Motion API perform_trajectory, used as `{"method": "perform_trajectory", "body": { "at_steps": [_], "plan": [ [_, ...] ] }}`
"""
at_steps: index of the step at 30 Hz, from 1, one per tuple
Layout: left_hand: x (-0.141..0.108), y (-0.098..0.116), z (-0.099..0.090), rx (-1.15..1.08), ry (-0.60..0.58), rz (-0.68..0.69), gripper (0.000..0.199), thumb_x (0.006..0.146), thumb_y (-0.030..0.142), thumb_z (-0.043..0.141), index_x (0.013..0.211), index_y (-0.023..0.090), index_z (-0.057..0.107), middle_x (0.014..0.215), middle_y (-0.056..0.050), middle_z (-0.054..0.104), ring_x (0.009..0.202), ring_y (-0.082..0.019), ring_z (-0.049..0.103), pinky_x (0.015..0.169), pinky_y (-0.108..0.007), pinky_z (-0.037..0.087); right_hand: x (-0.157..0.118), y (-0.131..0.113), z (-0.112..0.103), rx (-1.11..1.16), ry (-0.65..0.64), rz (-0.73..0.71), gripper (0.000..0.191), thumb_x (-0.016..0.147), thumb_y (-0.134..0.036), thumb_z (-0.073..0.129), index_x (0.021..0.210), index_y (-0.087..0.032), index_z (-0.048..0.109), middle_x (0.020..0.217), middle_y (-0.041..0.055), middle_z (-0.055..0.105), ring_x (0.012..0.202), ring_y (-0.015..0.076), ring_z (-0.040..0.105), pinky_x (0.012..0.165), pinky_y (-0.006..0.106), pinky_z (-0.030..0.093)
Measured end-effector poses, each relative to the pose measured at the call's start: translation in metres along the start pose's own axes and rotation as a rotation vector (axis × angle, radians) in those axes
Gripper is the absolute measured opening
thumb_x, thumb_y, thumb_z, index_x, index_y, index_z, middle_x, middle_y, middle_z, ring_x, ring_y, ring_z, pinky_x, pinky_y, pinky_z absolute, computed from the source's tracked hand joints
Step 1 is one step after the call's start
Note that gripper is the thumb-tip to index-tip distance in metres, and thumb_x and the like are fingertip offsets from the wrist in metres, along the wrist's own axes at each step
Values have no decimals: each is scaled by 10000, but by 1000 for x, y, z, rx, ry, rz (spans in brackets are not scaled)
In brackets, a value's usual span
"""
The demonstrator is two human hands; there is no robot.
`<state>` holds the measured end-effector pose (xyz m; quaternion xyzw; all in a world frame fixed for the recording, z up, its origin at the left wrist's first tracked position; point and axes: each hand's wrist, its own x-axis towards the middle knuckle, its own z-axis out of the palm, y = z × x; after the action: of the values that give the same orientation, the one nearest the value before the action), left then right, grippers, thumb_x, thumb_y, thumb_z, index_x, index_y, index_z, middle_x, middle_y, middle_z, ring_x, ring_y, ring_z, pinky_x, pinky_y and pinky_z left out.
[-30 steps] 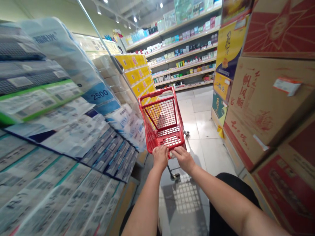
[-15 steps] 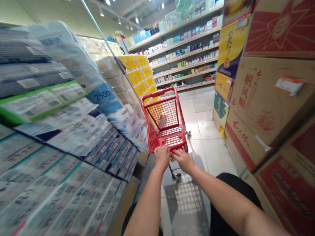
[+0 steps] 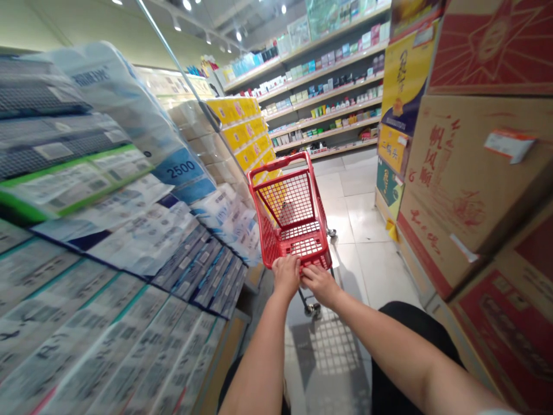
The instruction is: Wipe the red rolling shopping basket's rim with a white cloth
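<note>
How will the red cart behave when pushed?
The red cart should roll readily, given its visible wheels. Its basket looks empty, so it is probably light for its size. The rigid-looking grid walls suggest little flex.

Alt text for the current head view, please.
Two bare hands, left and right, rest on the near edge of a red shopping cart in a store aisle. Wrapped paper packs are stacked on the left, cardboard cartons on the right; stocked shelves stand ahead.
</note>
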<state>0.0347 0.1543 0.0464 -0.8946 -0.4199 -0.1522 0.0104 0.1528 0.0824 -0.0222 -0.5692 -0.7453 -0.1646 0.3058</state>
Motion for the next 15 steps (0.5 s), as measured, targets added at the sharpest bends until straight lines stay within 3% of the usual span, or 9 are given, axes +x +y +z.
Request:
{"method": "perform_trajectory", "body": {
  "at_steps": [2, 5, 7, 10, 13, 15],
  "plan": [
    [0, -1, 1, -4, 7, 9, 265, 961, 288, 360, 1038, 249, 611, 997, -22, 646, 965, -191, 528, 956, -379, 283, 2, 2, -3, 7, 70, -18, 174, 904, -199, 514, 989, -218, 665, 1034, 62, 650, 972, 193, 523, 899, 349, 369],
    [-1, -2, 1, -6, 11, 9, 267, 962, 287, 358, 1034, 247, 612, 998, -21, 646, 967, -193, 528, 954, -382, 285, 3, 7, -9, 5, 147, -6, 159, 904, -193, 511, 913, -209, 669, 978, 56, 655, 882, 183, 517, 869, 354, 365],
    [-1, -2, 1, -16, 14, 6, 264, 961, 287, 363, 1051, 251, 609, 1009, -19, 647, 970, -192, 528, 958, -384, 285, 3, 10, -14, 7, 172, -14, 177, 908, -185, 499, 962, -209, 666, 992, 55, 654, 906, 185, 513, 880, 356, 356],
    [-1, -2, 0, -18, 10, 13, 264, 961, 288, 363, 1053, 252, 608, 1016, -18, 647, 971, -191, 530, 960, -387, 286, 2, 13, -21, 15, 179, 5, 216, 913, -182, 490, 1058, -215, 647, 1018, 60, 649, 971, 189, 504, 884, 355, 350],
    [-1, -2, -1, 4, 0, 11, 265, 961, 285, 360, 1021, 246, 615, 988, -21, 645, 956, -194, 534, 954, -388, 293, 3, 16, -25, 27, 147, 48, 171, 901, -175, 502, 914, -204, 671, 913, 49, 655, 863, 182, 507, 798, 336, 370],
    [0, -1, -1, 5, 2, 6, 262, 960, 284, 364, 1033, 245, 612, 999, -22, 646, 962, -195, 537, 957, -388, 294, 4, 16, -27, 42, 153, 52, 179, 902, -167, 492, 927, -199, 667, 928, 52, 653, 864, 184, 505, 795, 336, 378]
  ]
}}
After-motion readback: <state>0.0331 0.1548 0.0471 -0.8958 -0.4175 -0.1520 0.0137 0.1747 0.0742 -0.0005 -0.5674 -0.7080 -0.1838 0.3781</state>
